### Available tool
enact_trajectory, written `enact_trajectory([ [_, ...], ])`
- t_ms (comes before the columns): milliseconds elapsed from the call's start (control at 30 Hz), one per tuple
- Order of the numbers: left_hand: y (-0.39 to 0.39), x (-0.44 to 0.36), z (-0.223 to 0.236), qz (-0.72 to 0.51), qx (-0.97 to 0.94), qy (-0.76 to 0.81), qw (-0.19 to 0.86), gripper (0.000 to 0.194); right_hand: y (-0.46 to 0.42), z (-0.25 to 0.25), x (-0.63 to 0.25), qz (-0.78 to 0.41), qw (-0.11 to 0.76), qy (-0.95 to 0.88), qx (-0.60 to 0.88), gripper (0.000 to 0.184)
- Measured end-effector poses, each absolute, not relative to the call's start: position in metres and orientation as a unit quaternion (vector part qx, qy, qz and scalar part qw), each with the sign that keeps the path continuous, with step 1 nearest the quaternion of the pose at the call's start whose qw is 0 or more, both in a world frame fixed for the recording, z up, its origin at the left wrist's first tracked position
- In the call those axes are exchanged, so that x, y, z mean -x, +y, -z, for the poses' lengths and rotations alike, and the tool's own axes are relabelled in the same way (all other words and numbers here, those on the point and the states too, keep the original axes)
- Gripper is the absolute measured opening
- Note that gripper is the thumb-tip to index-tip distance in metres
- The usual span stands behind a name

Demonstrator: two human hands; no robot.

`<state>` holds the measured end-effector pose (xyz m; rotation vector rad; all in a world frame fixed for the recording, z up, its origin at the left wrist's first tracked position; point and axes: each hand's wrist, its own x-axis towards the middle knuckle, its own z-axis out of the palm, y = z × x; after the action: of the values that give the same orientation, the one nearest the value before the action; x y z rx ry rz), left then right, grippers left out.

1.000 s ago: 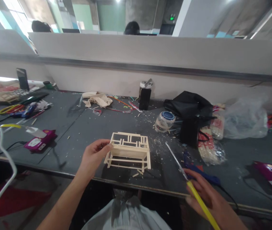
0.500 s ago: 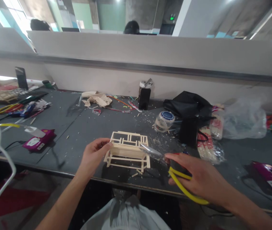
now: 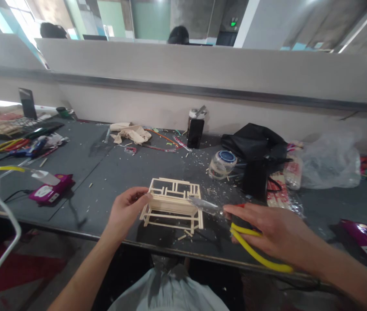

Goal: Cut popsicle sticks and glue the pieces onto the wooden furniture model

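Note:
A small frame of pale wooden sticks (image 3: 172, 208) stands near the table's front edge, with cross-pieces on its upper part and rails below. My left hand (image 3: 131, 206) pinches its left end between thumb and fingers. In my right hand (image 3: 264, 229) is a pair of scissors (image 3: 207, 206) with yellow handle loops. Their blades point left and lie over the right end of the stick frame, at its middle rail. Whether the blade tips touch the wood I cannot tell. Short stick offcuts (image 3: 182, 237) lie just in front of the frame.
Beyond the frame are a clear jar with a blue lid (image 3: 223, 164), a phone (image 3: 195, 134) propped upright and a black bag (image 3: 253, 140). Packs of sticks (image 3: 279, 194) lie to the right. A purple power strip (image 3: 51, 190) with a cord sits left. A partition (image 3: 183, 65) closes the back.
My right hand has shifted slightly right, and the scissors' yellow handle has swung outward a little. My left hand and the stick frame stay in place.

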<state>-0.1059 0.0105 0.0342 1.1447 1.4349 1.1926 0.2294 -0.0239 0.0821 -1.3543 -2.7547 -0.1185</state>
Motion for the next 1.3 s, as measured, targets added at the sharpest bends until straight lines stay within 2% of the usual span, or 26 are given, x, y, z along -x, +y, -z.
enact_trajectory([
  [400,0.010,0.106,-0.034,-0.490,-0.464,0.574,0.463,0.029,-0.017,-0.083,-0.234,0.007,0.064,-0.911,0.407,0.037],
  [567,0.009,0.107,-0.033,-0.489,-0.462,0.576,0.465,0.029,-0.021,-0.084,-0.227,-0.088,0.117,-0.850,0.505,0.039],
  [667,0.009,0.108,-0.033,-0.491,-0.466,0.571,0.465,0.028,-0.023,-0.088,-0.220,-0.099,0.142,-0.832,0.528,0.039],
  [1300,0.008,0.106,-0.032,-0.496,-0.447,0.572,0.477,0.027,0.002,-0.092,-0.162,-0.016,0.066,-0.903,0.425,0.037],
])
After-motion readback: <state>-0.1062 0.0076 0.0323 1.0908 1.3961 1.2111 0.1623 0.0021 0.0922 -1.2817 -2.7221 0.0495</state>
